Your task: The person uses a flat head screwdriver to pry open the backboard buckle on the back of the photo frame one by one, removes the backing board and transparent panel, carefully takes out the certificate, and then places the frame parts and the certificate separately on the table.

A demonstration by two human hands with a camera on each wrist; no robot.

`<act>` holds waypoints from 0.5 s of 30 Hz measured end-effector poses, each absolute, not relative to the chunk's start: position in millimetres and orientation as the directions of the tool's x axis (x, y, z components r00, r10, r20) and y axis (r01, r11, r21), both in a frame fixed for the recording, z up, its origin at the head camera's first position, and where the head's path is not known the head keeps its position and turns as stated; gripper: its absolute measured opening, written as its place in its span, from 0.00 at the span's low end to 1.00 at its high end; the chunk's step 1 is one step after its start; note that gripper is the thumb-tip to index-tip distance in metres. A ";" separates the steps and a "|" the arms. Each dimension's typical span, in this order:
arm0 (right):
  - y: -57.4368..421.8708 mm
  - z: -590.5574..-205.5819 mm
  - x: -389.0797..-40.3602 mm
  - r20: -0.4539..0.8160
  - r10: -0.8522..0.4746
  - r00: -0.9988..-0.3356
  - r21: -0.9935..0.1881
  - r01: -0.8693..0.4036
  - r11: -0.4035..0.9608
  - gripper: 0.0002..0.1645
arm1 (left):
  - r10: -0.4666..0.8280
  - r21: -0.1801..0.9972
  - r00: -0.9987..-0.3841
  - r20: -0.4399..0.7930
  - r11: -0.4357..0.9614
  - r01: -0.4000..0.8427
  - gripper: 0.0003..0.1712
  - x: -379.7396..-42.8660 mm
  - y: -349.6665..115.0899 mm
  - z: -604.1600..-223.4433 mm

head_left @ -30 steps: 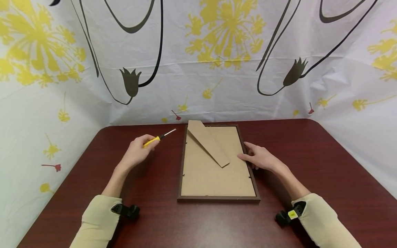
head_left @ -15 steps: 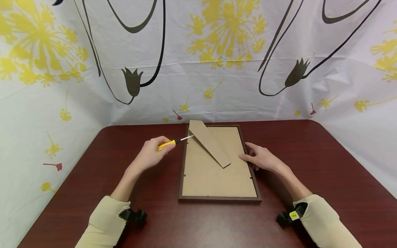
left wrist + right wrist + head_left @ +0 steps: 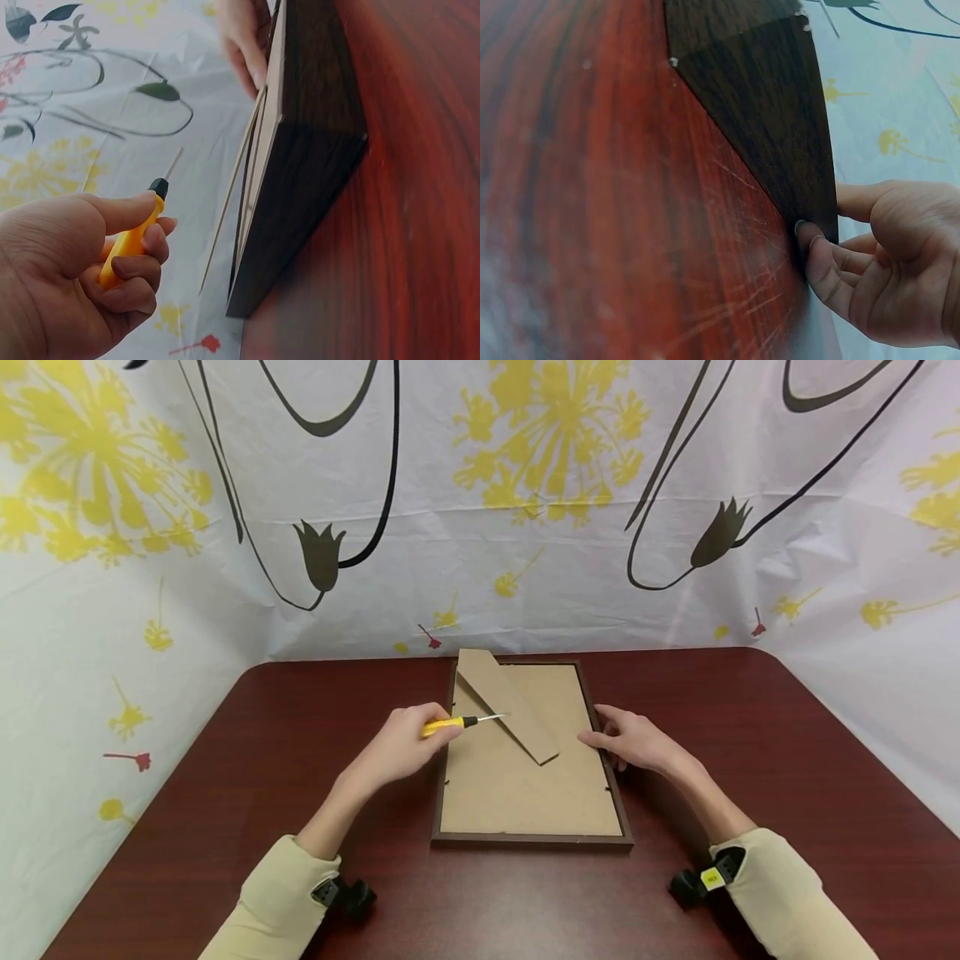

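A dark brown picture frame (image 3: pixel 531 841) lies face down on the table, its tan backing board (image 3: pixel 525 802) upward. Across the board slants a cardboard easel stand (image 3: pixel 504 703), slightly raised along one side in the left wrist view. My left hand (image 3: pixel 405 743) grips a yellow screwdriver (image 3: pixel 129 244) by its handle, thumb along the handle. Its metal shaft points right, over the stand in the head view; the left wrist view shows it apart from the frame. My right hand (image 3: pixel 637 743) holds the frame's right edge, thumb on the backing, fingers (image 3: pixel 821 274) at the side and underneath.
Small dark tabs (image 3: pixel 607 789) stick out along the frame's inner edges. The reddish-brown table (image 3: pixel 315 827) ends at the back against a white sheet (image 3: pixel 420 460) with yellow flowers, which also hangs at both sides.
My left hand has moved right and slightly nearer, carrying the screwdriver from left of the frame to over the stand. My right hand and the frame stay in place.
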State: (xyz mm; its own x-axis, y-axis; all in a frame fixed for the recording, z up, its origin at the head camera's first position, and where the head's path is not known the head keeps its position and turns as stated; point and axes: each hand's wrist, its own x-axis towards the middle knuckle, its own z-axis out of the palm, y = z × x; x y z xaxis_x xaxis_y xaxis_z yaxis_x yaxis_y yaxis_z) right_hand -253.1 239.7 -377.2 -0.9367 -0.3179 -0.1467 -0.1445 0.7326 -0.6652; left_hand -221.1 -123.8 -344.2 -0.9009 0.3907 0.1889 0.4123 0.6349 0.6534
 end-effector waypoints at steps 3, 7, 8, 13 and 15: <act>239.9 -377.5 -253.2 -0.144 -0.319 -0.937 -0.668 -0.146 0.730 0.51 | 0.437 0.619 -0.877 0.198 0.638 0.458 0.09 -219.9 -116.1 -345.7; 240.3 -378.3 -253.5 -0.143 -0.319 -0.937 -0.671 -0.145 0.727 0.51 | 0.468 0.603 -0.866 0.177 0.644 0.471 0.08 -217.3 -106.2 -348.5; 240.3 -378.5 -253.6 -0.144 -0.319 -0.937 -0.672 -0.144 0.727 0.51 | 0.471 0.601 -0.866 0.168 0.647 0.469 0.08 -216.3 -103.7 -349.0; 240.4 -378.7 -253.8 -0.146 -0.318 -0.937 -0.672 -0.142 0.727 0.51 | 0.491 0.569 -0.857 0.158 0.664 0.485 0.08 -211.1 -90.8 -351.8; 240.4 -378.4 -253.8 -0.147 -0.318 -0.937 -0.671 -0.142 0.728 0.52 | 0.502 0.549 -0.851 0.156 0.672 0.497 0.08 -209.2 -86.1 -353.1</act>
